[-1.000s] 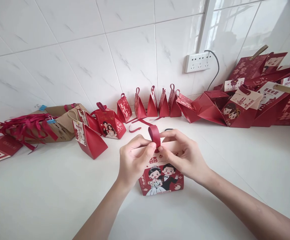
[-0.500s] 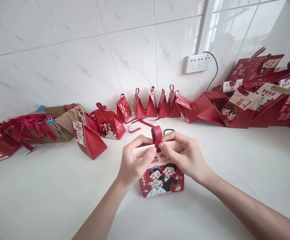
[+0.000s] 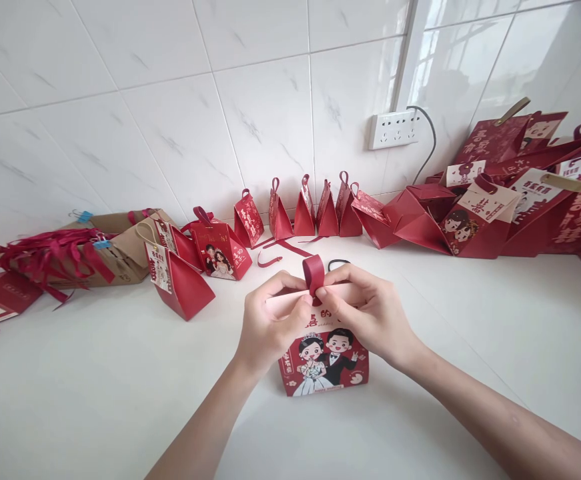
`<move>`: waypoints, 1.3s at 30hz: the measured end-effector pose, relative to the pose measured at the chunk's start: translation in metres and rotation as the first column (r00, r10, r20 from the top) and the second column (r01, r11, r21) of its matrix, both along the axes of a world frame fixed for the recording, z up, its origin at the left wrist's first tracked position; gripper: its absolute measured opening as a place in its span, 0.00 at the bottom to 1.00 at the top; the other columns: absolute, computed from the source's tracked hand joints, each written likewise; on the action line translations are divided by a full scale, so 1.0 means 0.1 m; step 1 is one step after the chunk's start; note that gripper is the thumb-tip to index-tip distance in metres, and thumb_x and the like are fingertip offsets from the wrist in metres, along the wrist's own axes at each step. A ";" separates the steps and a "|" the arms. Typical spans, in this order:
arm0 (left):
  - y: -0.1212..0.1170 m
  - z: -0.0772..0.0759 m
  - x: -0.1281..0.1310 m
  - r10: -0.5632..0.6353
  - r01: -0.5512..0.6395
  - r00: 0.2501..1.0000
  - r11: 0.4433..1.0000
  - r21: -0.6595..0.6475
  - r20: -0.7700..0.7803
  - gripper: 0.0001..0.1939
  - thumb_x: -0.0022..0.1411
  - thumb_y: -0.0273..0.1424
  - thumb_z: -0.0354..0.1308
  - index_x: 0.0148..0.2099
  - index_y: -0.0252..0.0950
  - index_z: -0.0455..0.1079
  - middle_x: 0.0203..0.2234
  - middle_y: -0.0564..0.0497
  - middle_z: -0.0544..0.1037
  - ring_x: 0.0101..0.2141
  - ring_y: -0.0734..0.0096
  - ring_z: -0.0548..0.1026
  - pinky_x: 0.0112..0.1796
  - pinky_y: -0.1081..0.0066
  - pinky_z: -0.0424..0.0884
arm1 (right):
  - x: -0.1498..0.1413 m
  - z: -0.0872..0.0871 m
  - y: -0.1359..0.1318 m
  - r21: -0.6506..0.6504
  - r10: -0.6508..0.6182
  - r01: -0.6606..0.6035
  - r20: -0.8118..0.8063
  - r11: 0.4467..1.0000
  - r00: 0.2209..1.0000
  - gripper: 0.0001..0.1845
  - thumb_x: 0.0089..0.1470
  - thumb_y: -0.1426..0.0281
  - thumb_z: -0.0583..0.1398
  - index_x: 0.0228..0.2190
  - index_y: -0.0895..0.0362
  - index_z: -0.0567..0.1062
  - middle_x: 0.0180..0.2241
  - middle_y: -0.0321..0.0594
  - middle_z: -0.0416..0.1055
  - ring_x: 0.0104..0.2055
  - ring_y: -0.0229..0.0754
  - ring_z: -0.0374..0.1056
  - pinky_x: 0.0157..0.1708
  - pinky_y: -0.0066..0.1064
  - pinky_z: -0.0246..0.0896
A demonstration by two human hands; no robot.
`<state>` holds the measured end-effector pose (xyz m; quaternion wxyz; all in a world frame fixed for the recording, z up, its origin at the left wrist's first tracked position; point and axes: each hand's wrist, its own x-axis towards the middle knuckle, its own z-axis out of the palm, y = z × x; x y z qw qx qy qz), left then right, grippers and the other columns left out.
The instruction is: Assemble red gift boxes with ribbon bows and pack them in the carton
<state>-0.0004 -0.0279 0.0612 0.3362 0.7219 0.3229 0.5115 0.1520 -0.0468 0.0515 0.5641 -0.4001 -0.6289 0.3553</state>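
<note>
A red gift box (image 3: 326, 363) with a cartoon bride and groom stands upright on the white table in front of me. My left hand (image 3: 275, 320) pinches its top edge from the left, thumb in front and fingers behind. From the right, my right hand (image 3: 370, 310) grips the same edge, its thumb tip at the foot of the ribbon loop (image 3: 313, 273). That dark red loop rises between my two thumbs. Fingertips behind the box are hidden.
Several small red boxes (image 3: 304, 217) line the tiled wall. Further boxes (image 3: 480, 213) are heaped at the right. At the left, a brown paper container (image 3: 133, 257) holds red ribbons (image 3: 65, 253). A loose ribbon strip (image 3: 269, 261) lies behind my hands. A power socket (image 3: 394, 130) is on the wall.
Almost nothing differs. Both hands keep their hold on the box top, and the view has shifted very slightly.
</note>
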 end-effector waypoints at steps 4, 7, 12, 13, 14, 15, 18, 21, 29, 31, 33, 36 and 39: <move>-0.01 0.00 0.01 0.017 -0.017 1.000 1.000 0.007 -0.005 0.05 0.56 0.31 0.57 0.30 0.35 0.69 0.23 0.53 0.73 0.25 0.74 0.71 0.27 0.76 0.69 | -0.01 -0.01 -0.01 0.062 -0.051 0.052 -0.014 0.997 0.999 0.08 0.53 0.65 0.60 0.26 0.56 0.70 0.18 0.32 0.66 0.18 0.32 0.59 0.15 0.22 0.56; -0.02 0.00 0.02 0.031 -0.031 1.000 0.999 0.018 -0.005 0.04 0.55 0.30 0.58 0.30 0.35 0.69 0.24 0.54 0.73 0.26 0.75 0.72 0.28 0.78 0.69 | -0.02 -0.02 -0.01 0.111 -0.083 0.085 -0.027 0.990 0.996 0.07 0.53 0.66 0.60 0.26 0.56 0.71 0.21 0.34 0.70 0.21 0.33 0.63 0.19 0.22 0.59; -0.02 -0.01 0.01 0.044 -0.043 0.999 0.998 0.040 -0.023 0.03 0.55 0.28 0.57 0.30 0.35 0.70 0.25 0.54 0.74 0.28 0.75 0.73 0.30 0.79 0.70 | -0.02 -0.02 -0.01 0.104 -0.099 0.101 -0.027 0.989 0.995 0.09 0.52 0.65 0.60 0.25 0.56 0.70 0.19 0.33 0.68 0.19 0.33 0.62 0.17 0.23 0.59; -0.02 -0.01 0.01 0.036 -0.035 0.999 0.998 0.045 -0.022 0.03 0.55 0.28 0.57 0.30 0.35 0.70 0.25 0.54 0.74 0.28 0.75 0.73 0.30 0.79 0.70 | -0.02 -0.02 0.00 0.103 -0.100 0.103 -0.026 0.989 0.995 0.09 0.52 0.65 0.60 0.24 0.56 0.70 0.19 0.33 0.68 0.19 0.33 0.61 0.17 0.23 0.58; -0.02 0.00 0.01 0.027 -0.026 0.999 0.999 0.047 -0.021 0.03 0.55 0.29 0.57 0.30 0.35 0.70 0.24 0.54 0.74 0.28 0.75 0.73 0.30 0.79 0.70 | -0.02 -0.02 0.00 0.107 -0.102 0.104 -0.026 0.989 0.994 0.08 0.52 0.65 0.61 0.24 0.56 0.70 0.19 0.33 0.68 0.19 0.33 0.62 0.17 0.23 0.58; -0.02 0.00 0.01 0.019 -0.018 1.000 0.999 0.046 -0.019 0.03 0.55 0.29 0.58 0.30 0.35 0.70 0.24 0.54 0.74 0.27 0.75 0.73 0.30 0.78 0.70 | -0.02 -0.02 0.00 0.113 -0.102 0.104 -0.026 0.988 0.994 0.08 0.52 0.66 0.61 0.25 0.55 0.70 0.19 0.33 0.68 0.19 0.34 0.62 0.17 0.23 0.58; -0.02 0.01 0.01 0.017 -0.016 0.999 0.999 0.033 -0.028 0.03 0.56 0.29 0.58 0.30 0.35 0.70 0.24 0.53 0.74 0.27 0.74 0.73 0.29 0.78 0.70 | -0.02 -0.02 0.00 0.132 -0.092 0.095 -0.029 0.987 0.995 0.08 0.52 0.66 0.61 0.25 0.55 0.71 0.21 0.33 0.69 0.21 0.34 0.64 0.19 0.24 0.60; -0.01 0.02 0.01 0.033 -0.032 0.998 0.999 0.034 -0.049 0.04 0.55 0.30 0.58 0.29 0.35 0.71 0.24 0.53 0.75 0.26 0.74 0.73 0.28 0.77 0.70 | 0.00 0.01 0.00 0.121 -0.089 0.089 -0.007 0.989 0.996 0.09 0.53 0.64 0.61 0.25 0.55 0.72 0.21 0.33 0.68 0.21 0.33 0.62 0.20 0.24 0.59; -0.04 0.04 0.03 0.037 -0.035 0.998 0.998 0.047 -0.050 0.04 0.52 0.29 0.59 0.30 0.35 0.74 0.27 0.51 0.78 0.29 0.70 0.75 0.31 0.75 0.72 | 0.07 0.13 0.01 0.180 -0.001 -0.008 0.052 0.984 0.999 0.09 0.53 0.63 0.62 0.27 0.54 0.78 0.30 0.39 0.73 0.32 0.39 0.68 0.32 0.30 0.66; -0.05 0.05 0.04 0.036 -0.034 0.998 0.999 0.042 -0.051 0.03 0.51 0.29 0.59 0.29 0.35 0.73 0.25 0.52 0.77 0.28 0.71 0.74 0.29 0.75 0.71 | 0.06 0.13 0.00 0.166 0.036 -0.039 0.023 0.985 0.999 0.11 0.53 0.62 0.62 0.25 0.54 0.78 0.28 0.38 0.72 0.31 0.38 0.68 0.32 0.30 0.66; -0.05 0.05 0.04 0.040 -0.037 0.997 0.999 0.039 -0.068 0.05 0.52 0.30 0.59 0.25 0.35 0.71 0.22 0.53 0.74 0.24 0.73 0.72 0.26 0.76 0.70 | 0.04 0.12 -0.01 0.139 0.035 -0.032 -0.023 0.990 0.999 0.13 0.53 0.61 0.62 0.22 0.54 0.78 0.25 0.37 0.71 0.29 0.38 0.67 0.29 0.29 0.66; -0.04 0.04 0.03 0.041 -0.038 0.995 0.999 0.030 -0.095 0.07 0.52 0.31 0.59 0.24 0.35 0.69 0.20 0.54 0.72 0.22 0.75 0.69 0.23 0.76 0.67 | 0.02 0.10 -0.02 0.105 -0.007 0.013 -0.059 0.994 0.998 0.13 0.51 0.60 0.64 0.22 0.54 0.78 0.24 0.37 0.70 0.28 0.37 0.66 0.27 0.28 0.65; -0.03 0.02 0.02 0.036 -0.034 0.994 0.999 0.021 -0.106 0.08 0.52 0.32 0.59 0.24 0.35 0.69 0.19 0.54 0.71 0.21 0.75 0.68 0.22 0.77 0.66 | 0.02 0.10 -0.02 0.089 -0.035 0.041 -0.070 0.995 0.997 0.13 0.51 0.60 0.64 0.22 0.54 0.79 0.24 0.37 0.70 0.27 0.37 0.65 0.26 0.28 0.64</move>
